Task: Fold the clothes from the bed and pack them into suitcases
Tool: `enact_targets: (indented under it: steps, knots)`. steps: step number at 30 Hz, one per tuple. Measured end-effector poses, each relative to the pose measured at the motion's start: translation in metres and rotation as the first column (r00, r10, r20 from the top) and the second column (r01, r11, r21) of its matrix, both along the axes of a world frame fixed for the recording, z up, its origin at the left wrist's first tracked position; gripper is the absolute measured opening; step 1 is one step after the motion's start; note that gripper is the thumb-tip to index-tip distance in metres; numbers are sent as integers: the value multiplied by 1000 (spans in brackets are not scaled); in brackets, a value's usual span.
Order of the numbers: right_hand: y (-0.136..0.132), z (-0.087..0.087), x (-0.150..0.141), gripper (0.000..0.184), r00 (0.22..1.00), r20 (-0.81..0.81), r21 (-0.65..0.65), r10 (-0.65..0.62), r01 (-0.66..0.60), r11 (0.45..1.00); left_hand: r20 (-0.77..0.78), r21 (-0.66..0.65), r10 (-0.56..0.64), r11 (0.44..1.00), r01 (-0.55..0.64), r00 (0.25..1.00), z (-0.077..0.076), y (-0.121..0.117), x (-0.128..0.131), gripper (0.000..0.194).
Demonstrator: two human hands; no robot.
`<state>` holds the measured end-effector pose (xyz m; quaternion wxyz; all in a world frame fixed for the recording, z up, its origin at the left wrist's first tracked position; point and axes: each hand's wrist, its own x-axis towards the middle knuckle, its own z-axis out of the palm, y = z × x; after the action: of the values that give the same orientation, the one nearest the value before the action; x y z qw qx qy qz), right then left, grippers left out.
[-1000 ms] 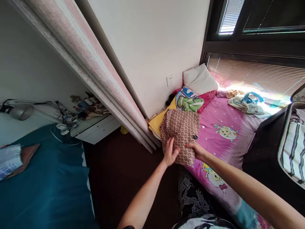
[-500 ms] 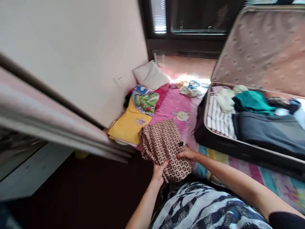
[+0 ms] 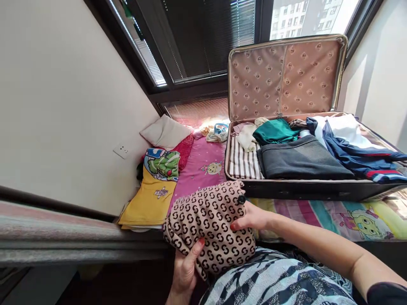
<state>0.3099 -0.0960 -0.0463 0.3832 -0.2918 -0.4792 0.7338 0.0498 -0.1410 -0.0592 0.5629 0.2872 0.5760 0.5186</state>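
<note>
A folded tan garment with a dark repeated pattern and a black button is held up close to my body. My left hand grips its lower left edge, thumb on top and fingers hidden beneath. On the right side my right hand holds it below the button, thumb on top and the other fingers underneath. An open suitcase stands just beyond, to the right. Inside lie folded dark grey trousers, a striped cloth, a teal garment and navy clothing.
A yellow garment and a green-printed one are stacked at the left, near a white pillow. Small cloth items lie by the window on the pink sheet. A curtain hangs at the left.
My view has swung right, bringing more of the suitcase and the window into sight. The patterned garment is nearer to me and its far edge is raised. Both hands keep hold of it.
</note>
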Motion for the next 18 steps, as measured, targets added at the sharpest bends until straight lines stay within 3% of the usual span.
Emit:
enact_targets:
  steps: [2, 5, 7, 9, 11, 12, 14, 16, 18]
  knots:
    - [-1, 32, 33, 62, 1000, 15, 95, -4, 2, 996, -61, 177, -41, 983, 51, 997, 24, 15, 20, 80]
    - [8, 89, 83, 50, 992, 89, 229, -85, 63, 971, -139, 402, -134, 898, 179, 981, 71, 59, 60, 65]
    - [24, 129, 115, 49, 969, 91, 360, -230, 183, 915, -161, 533, -243, 794, 291, 957, 109, 100, 96, 52]
    - [44, 161, 144, 54, 932, 43, 458, -361, 303, 836, -138, 655, -374, 660, 368, 917, 142, 142, 136, 53]
    - [60, 177, 167, 60, 898, 8, 491, -440, 380, 784, -39, 720, -462, 602, 346, 886, 158, 174, 175, 61]
    - [66, 177, 177, 62, 883, 7, 483, -469, 408, 775, 1, 711, -500, 609, 350, 866, 157, 185, 192, 65]
    - [69, 161, 190, 64, 849, 48, 441, -526, 455, 774, 56, 627, -546, 671, 396, 836, 139, 199, 220, 71]
    - [64, 128, 199, 71, 797, 162, 416, -582, 480, 773, 27, 464, -558, 741, 484, 829, 107, 205, 237, 76]
    - [55, 91, 208, 82, 708, 332, 449, -624, 463, 764, -95, 280, -579, 765, 580, 810, 74, 208, 241, 83]
